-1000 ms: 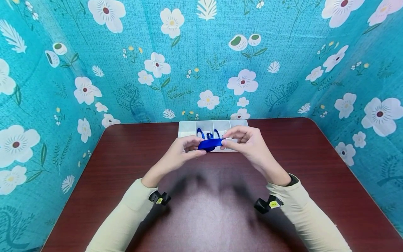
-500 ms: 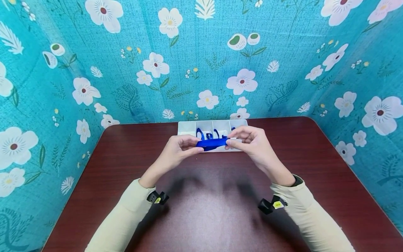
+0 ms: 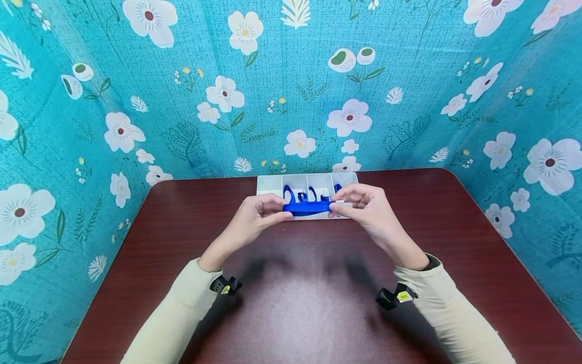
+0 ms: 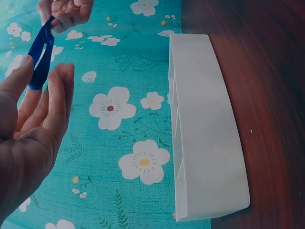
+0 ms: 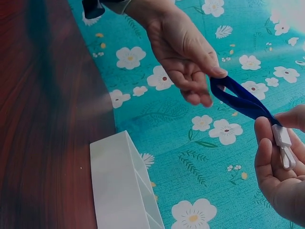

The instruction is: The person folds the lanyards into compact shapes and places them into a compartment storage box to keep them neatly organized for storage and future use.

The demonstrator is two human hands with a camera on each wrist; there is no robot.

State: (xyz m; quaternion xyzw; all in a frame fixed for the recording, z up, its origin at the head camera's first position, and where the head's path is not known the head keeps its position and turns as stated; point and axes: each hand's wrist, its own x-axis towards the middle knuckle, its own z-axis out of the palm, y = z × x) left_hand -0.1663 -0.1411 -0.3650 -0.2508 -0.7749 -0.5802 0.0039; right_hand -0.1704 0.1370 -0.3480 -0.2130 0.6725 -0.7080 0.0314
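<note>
Between my two hands a blue lanyard (image 3: 306, 208) is stretched level in front of a white divided tray. My left hand (image 3: 261, 212) pinches its looped end between thumb and fingers. At the other end, my right hand (image 3: 361, 202) pinches the strap beside a white plastic clip (image 5: 282, 138), which lies over the curled fingers in the right wrist view. There the two bands of the strap spread into a narrow loop. In the left wrist view, the lanyard (image 4: 42, 57) runs from the thumb of my left hand up to my right hand (image 4: 66, 14).
The white tray (image 3: 270, 183) stands at the table's far edge, partly hidden behind the hands. Several blue straps (image 3: 312, 192) lie in its compartments. Behind it hangs a teal flowered cloth (image 3: 273, 101). The dark red table (image 3: 291, 293) spreads out in front.
My right hand has moved a little to the right, and my left slightly left. The lanyard, bunched earlier, is now drawn out longer and flatter between them.
</note>
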